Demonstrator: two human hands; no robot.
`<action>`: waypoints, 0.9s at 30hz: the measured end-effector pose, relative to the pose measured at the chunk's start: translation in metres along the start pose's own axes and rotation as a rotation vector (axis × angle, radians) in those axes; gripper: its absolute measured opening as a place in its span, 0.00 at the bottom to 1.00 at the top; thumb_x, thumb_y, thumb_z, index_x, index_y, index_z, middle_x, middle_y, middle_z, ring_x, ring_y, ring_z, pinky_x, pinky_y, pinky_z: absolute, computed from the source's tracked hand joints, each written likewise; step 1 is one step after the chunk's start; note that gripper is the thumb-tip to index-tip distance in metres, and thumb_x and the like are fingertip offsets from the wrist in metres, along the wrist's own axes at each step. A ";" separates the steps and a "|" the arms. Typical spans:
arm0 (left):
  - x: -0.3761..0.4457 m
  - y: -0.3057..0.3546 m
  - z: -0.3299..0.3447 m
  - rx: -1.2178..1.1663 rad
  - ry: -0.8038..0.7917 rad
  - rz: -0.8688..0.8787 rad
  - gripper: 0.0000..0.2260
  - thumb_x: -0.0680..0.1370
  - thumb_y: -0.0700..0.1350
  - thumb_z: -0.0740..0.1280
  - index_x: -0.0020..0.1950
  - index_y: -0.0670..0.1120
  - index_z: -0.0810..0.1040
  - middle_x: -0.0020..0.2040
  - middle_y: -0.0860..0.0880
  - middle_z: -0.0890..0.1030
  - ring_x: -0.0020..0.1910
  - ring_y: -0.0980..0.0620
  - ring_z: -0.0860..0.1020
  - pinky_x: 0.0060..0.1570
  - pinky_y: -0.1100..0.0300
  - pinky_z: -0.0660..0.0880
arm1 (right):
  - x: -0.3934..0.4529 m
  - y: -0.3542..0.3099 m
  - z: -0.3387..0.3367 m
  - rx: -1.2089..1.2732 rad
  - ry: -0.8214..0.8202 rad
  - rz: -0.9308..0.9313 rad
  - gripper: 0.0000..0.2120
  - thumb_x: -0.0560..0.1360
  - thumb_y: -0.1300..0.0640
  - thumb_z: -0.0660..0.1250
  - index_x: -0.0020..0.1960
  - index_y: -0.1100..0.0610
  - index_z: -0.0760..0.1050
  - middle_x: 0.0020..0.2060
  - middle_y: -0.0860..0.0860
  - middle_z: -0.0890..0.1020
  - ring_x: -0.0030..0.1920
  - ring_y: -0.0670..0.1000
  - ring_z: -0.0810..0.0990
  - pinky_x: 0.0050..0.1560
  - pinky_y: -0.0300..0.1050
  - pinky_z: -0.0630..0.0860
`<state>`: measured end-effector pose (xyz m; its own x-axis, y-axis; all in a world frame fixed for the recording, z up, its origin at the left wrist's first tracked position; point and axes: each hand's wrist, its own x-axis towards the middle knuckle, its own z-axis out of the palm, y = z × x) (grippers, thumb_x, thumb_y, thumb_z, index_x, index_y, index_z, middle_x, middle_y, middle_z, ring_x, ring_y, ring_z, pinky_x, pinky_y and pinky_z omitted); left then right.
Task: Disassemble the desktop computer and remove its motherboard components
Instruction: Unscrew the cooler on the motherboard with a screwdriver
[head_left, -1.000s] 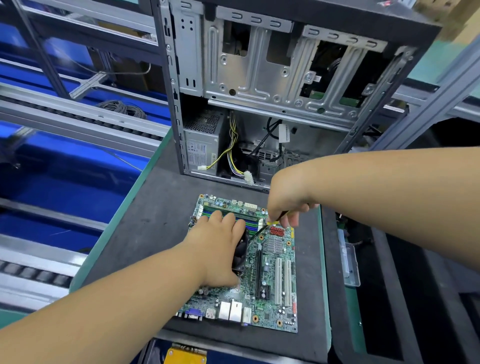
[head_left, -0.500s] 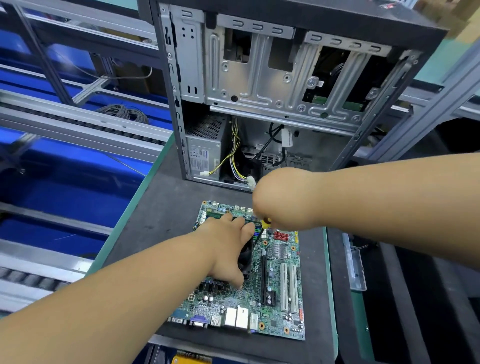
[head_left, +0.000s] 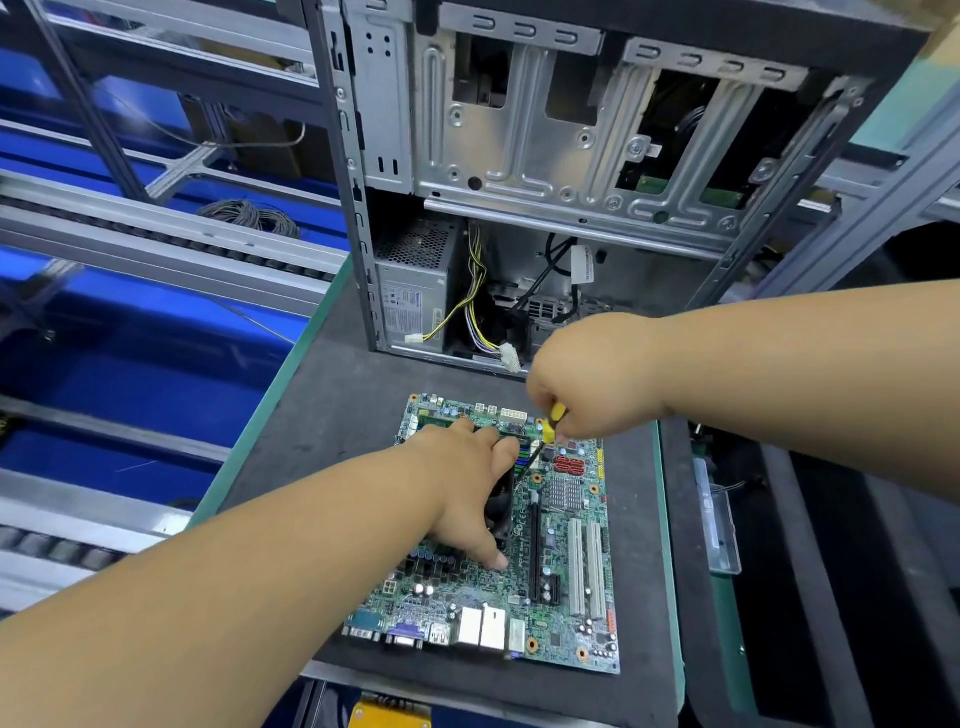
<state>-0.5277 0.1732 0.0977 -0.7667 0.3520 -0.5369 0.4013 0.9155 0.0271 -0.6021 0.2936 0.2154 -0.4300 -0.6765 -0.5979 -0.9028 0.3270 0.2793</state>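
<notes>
- Motherboard (head_left: 566, 566) lies flat on the dark mat (head_left: 322, 415), just in front of the open computer case (head_left: 571, 156). It is already out of the case, so what's left is stripping parts off it.
- Long axis runs near-to-far from the person. The port block (head_left: 467, 629) sits at the near edge, the memory stick (head_left: 522, 447) lies crosswise at the far end, and the white slots (head_left: 584, 566) run along the long axis on the right side.
- Left hand (head_left: 462, 488) rests over the black cooler fan (head_left: 501, 506), fingers spread and lightly bent around it, thumb tip down on the board. It looks like a steadying hold, not a tight clamp.
- Right hand (head_left: 587, 379) is curled tight round a yellow-handled screwdriver (head_left: 550, 423), tip angled down toward the cooler's far right corner.
- Likely step: loosening a cooler screw. Advice:
  - Seat the tip fully and keep the shaft square to the screw. It looks slanted now, which risks a slip.
  - Press on the fan body, not the board.
  - Keep the tip off the memory stick and the red connectors (head_left: 569, 464) beside it.
- Power supply (head_left: 415, 296) and loose cables (head_left: 480, 322) remain inside the case.
</notes>
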 end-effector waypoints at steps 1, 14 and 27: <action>0.000 0.000 -0.001 0.004 -0.010 0.001 0.53 0.65 0.74 0.66 0.78 0.50 0.45 0.74 0.48 0.58 0.71 0.41 0.60 0.60 0.43 0.72 | -0.003 0.001 0.000 0.002 0.079 -0.041 0.03 0.74 0.52 0.66 0.46 0.50 0.76 0.42 0.47 0.79 0.41 0.51 0.76 0.33 0.41 0.67; 0.000 0.001 -0.001 0.002 -0.005 0.004 0.49 0.63 0.73 0.67 0.74 0.49 0.52 0.70 0.48 0.63 0.67 0.42 0.63 0.58 0.43 0.73 | 0.009 -0.002 -0.003 0.240 -0.438 0.166 0.16 0.77 0.52 0.65 0.31 0.54 0.75 0.22 0.46 0.74 0.27 0.47 0.71 0.32 0.38 0.68; -0.011 0.004 -0.007 -0.030 -0.005 0.024 0.46 0.66 0.72 0.67 0.76 0.51 0.55 0.74 0.48 0.62 0.71 0.42 0.62 0.63 0.43 0.70 | -0.003 -0.051 -0.013 -0.159 -0.083 0.028 0.13 0.74 0.57 0.61 0.31 0.54 0.66 0.27 0.48 0.69 0.26 0.49 0.66 0.24 0.40 0.57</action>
<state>-0.5212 0.1739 0.1098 -0.7544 0.3734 -0.5399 0.4045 0.9122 0.0656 -0.5554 0.2705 0.2127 -0.4592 -0.6093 -0.6465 -0.8828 0.2320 0.4084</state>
